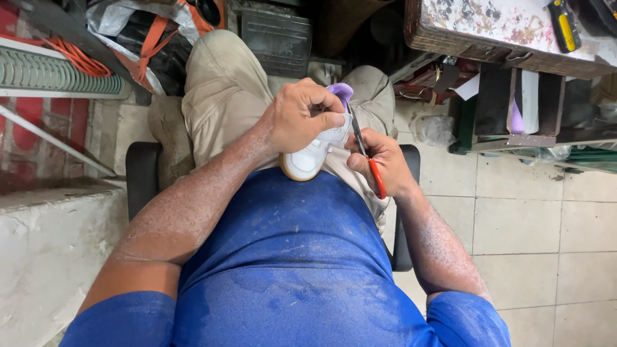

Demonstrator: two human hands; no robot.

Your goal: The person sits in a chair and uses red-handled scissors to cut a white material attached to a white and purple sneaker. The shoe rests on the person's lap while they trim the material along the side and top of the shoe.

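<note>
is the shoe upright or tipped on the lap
Tipped. The shoe lies on its side with the toe toward the person, gripped by the left hand; the right hand holds a red-handled tool against it.

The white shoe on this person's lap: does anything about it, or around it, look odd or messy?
The white shoe looks intact, gripped by the left hand while the right hand holds orange-handled scissors against it. Odd bits: pale dust coats both forearms, and the bench top is stained.

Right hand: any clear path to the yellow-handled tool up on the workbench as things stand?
Probably not. The right hand is wrapped around orange-handled scissors at the white shoe on the lap, while the yellow-handled tool lies far off on the workbench, seemingly beyond a seated reach.
</note>
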